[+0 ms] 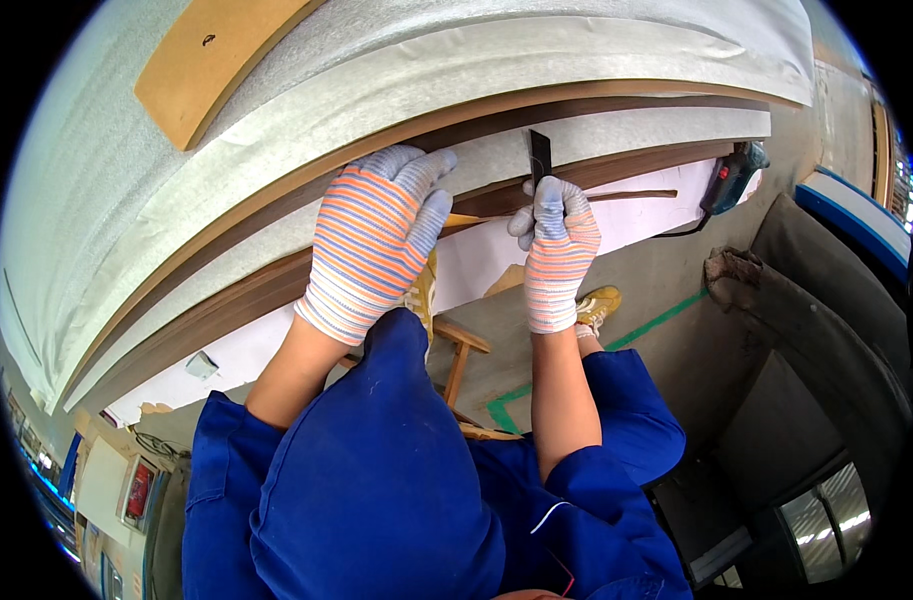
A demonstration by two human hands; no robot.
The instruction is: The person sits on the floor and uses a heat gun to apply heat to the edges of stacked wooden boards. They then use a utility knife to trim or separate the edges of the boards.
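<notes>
Striped knit gloves with grey fingertips cover both my hands. My left hand (371,235) lies over the long curved wooden strips (276,205), its fingers stretched along the wood and the thumb apart from them. To its right, my right hand (556,235) is closed around the lower end of a flat black blade (540,153), which points up and away from me. The blade's tip stands in front of the pale sheet between two brown wooden edges; whether it touches them I cannot tell. The fingers hide its lower end.
White padded sheeting (456,60) covers the surface beyond the strips, with a tan curved board (211,75) on it at far left. A dark power tool (728,180) with a cable lies at right. A small wooden stool (459,350) stands below, and dark draped covers (826,300) are at right.
</notes>
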